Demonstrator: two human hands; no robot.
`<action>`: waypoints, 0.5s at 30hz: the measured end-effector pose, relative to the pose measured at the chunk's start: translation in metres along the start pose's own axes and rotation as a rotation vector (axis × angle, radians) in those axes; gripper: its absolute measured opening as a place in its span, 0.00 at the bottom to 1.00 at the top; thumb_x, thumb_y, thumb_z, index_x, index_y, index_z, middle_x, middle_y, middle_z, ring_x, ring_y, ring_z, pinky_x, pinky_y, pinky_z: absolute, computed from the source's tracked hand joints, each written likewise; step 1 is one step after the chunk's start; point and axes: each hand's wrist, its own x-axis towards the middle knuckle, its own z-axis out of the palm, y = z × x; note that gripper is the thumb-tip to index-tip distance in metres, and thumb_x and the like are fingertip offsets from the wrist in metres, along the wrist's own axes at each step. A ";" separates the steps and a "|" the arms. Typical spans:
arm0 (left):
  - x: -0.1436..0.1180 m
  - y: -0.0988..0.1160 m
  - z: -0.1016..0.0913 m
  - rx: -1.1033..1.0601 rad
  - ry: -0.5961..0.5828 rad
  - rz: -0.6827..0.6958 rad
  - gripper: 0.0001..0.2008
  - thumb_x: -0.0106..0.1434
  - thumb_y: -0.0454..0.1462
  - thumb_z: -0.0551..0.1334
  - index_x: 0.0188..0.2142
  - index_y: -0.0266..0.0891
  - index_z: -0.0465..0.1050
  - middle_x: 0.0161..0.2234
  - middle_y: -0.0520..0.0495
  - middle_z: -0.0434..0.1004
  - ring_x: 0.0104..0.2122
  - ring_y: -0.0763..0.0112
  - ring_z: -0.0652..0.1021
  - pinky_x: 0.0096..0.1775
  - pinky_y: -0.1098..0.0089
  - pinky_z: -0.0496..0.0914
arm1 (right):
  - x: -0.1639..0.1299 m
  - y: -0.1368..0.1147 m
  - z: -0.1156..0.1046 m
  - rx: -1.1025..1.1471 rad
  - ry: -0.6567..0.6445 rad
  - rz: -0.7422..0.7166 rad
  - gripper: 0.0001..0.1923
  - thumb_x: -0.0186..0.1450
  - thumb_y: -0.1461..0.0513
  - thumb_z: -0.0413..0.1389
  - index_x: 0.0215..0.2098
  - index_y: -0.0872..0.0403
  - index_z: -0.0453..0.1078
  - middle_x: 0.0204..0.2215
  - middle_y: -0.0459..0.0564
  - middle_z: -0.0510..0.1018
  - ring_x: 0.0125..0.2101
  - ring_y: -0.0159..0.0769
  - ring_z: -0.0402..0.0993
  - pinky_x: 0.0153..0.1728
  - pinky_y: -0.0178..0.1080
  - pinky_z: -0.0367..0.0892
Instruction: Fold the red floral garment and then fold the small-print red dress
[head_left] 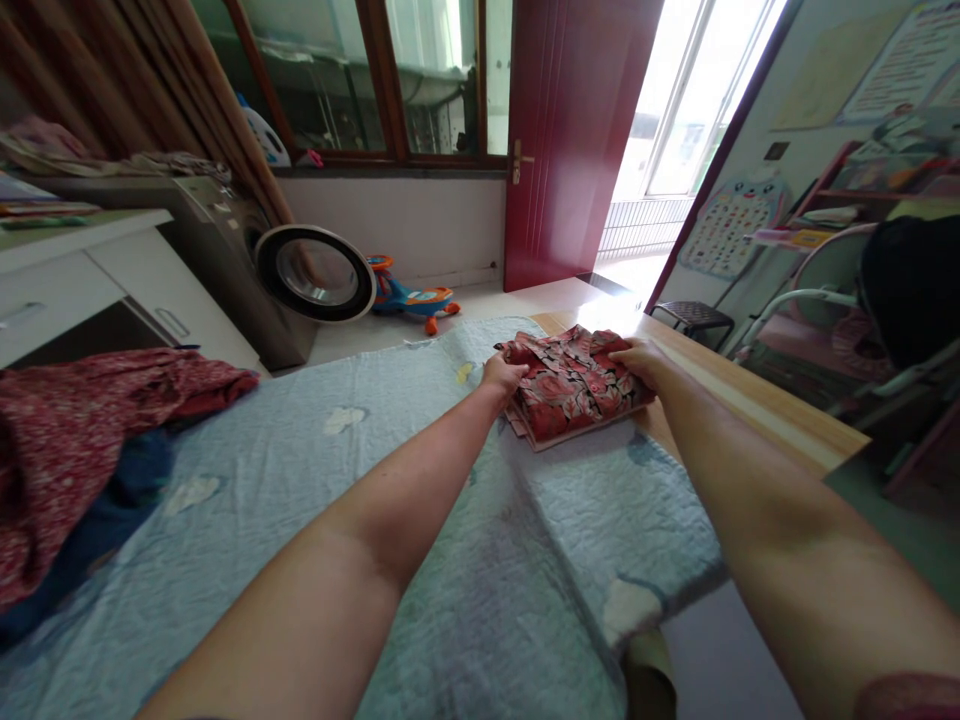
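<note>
Quilted blue mat [420, 520] covered the table | folded red patterned garment [571, 388] lay at its far edge | left hand [501, 376] and right hand [639, 362] gripped opposite sides | soft, light, floppy; best held by both sides | clothes pile [82, 440] at left.

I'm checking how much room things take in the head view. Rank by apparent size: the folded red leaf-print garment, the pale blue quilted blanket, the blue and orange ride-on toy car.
1. Pale blue quilted blanket
2. Folded red leaf-print garment
3. Blue and orange ride-on toy car, though it sits farther away, so its true size is unsure.

A home room: washing machine [247, 270], toy ride-on car [409, 297], quilted blanket [420, 520] over a table.
</note>
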 end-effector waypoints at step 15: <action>-0.016 0.000 -0.016 0.416 0.138 0.125 0.31 0.48 0.31 0.70 0.53 0.33 0.70 0.50 0.33 0.77 0.54 0.48 0.75 0.53 0.56 0.69 | -0.015 -0.009 0.001 -0.356 0.149 -0.022 0.27 0.55 0.56 0.66 0.50 0.59 0.72 0.44 0.60 0.78 0.45 0.50 0.73 0.45 0.46 0.69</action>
